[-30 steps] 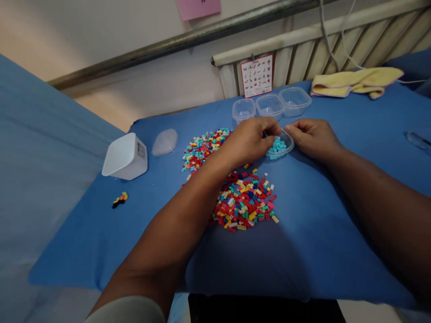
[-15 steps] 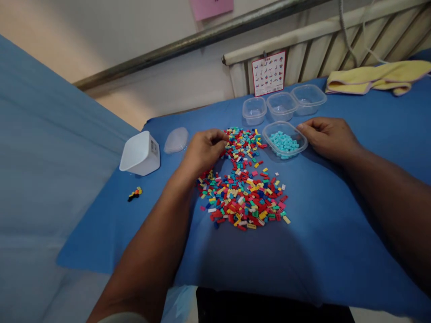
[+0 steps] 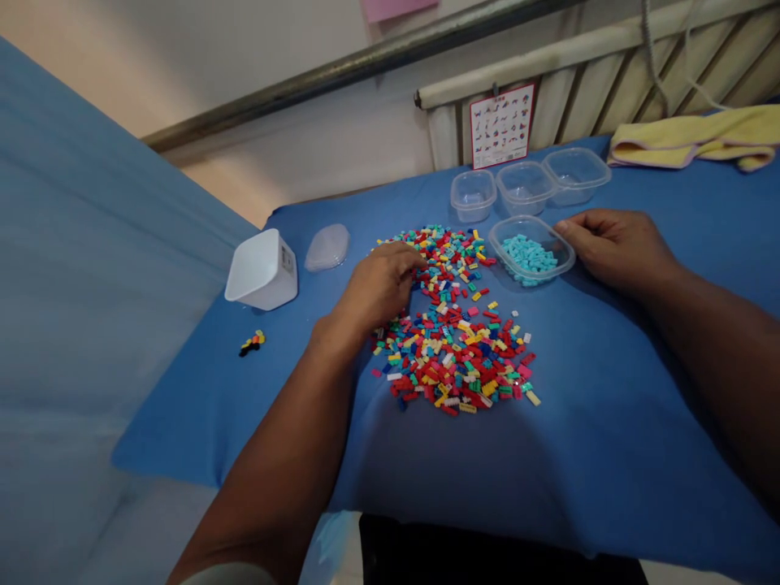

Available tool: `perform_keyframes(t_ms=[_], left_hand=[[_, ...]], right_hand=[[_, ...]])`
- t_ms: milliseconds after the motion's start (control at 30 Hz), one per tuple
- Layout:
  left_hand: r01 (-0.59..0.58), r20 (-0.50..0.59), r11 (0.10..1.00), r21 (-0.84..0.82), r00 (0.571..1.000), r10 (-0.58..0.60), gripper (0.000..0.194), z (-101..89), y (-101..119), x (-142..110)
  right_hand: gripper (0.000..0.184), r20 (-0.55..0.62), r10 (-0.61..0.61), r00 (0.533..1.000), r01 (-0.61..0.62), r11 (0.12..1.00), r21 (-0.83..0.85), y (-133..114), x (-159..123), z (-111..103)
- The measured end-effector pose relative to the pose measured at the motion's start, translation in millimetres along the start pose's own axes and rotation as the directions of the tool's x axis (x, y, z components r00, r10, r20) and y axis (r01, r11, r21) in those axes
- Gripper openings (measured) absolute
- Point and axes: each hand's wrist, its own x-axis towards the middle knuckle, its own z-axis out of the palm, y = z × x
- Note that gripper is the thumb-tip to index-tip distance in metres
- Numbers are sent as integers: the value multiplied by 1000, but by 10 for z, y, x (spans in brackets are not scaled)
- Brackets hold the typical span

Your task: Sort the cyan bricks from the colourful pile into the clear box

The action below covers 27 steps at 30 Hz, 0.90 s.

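Note:
A heap of small coloured bricks (image 3: 457, 333) lies on the blue cloth (image 3: 585, 422). My left hand (image 3: 381, 284) rests on the heap's left edge, fingers curled down into the bricks; what they pinch, if anything, is hidden. My right hand (image 3: 615, 244) lies beside a clear tub (image 3: 531, 248) of turquoise bricks, fingers curled, with the fingertips touching its right rim.
Three empty clear tubs (image 3: 527, 185) stand in a row behind the filled one. A white box (image 3: 263, 270) and a clear lid (image 3: 327, 247) lie at the left, with a tiny brick model (image 3: 252, 343) nearer me. A yellow towel (image 3: 695, 138) and a picture card (image 3: 501, 126) are at the back.
My left hand left the turquoise tub and moved left and down onto the heap. My right hand stayed by the tub. The view shifted left.

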Motion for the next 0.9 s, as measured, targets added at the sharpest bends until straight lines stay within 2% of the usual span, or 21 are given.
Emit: perform_keyframes(t_ms=[100,167,233,300,367,500,567,667,700,833,900], left_hand=[[-55,144,998,-5,988,56,39,-28,3,-26],[-51,203,999,15,978,47,38,-45,5,-35],[-1,167,999,40,986,-6,35,-54,8,-40],[4,103,1000,28,995,-6,37,-46,30,-42],[-68,103,998,-11,992,69,44,-22,83,-40],[-207,208,974,-93,952,222,44,5,210,-31],[-192,190,975,-115,959,211,43,-15,223,-28],[-96,84,991,-98,991,104,42,-60,172,-37],[-74,80,993,-91,993,82,42,-73,152,-43],[-96,249,986,-135,960,127,39,-107,132,-67],[-104,230,982,-159,963,139,39,-117,152,-70]], right_hand=[[37,-3,13,1000,-13,1000,-1,8,4,1],[37,-8,8,1000,-8,1000,0,9,4,3],[37,-11,8,1000,-8,1000,2,9,1,4],[36,-12,7,1000,-7,1000,-3,12,-2,6],[36,-8,8,1000,-8,1000,0,26,-1,8],[35,-20,12,1000,-12,1000,-1,73,13,16],[34,-24,6,1000,-6,1000,-7,85,19,19],[35,-14,5,1000,-4,1000,13,75,17,18],[35,-11,7,1000,-7,1000,20,66,15,17],[35,-17,29,999,-29,1000,0,34,7,10],[34,-26,24,999,-24,999,-21,30,8,9]])
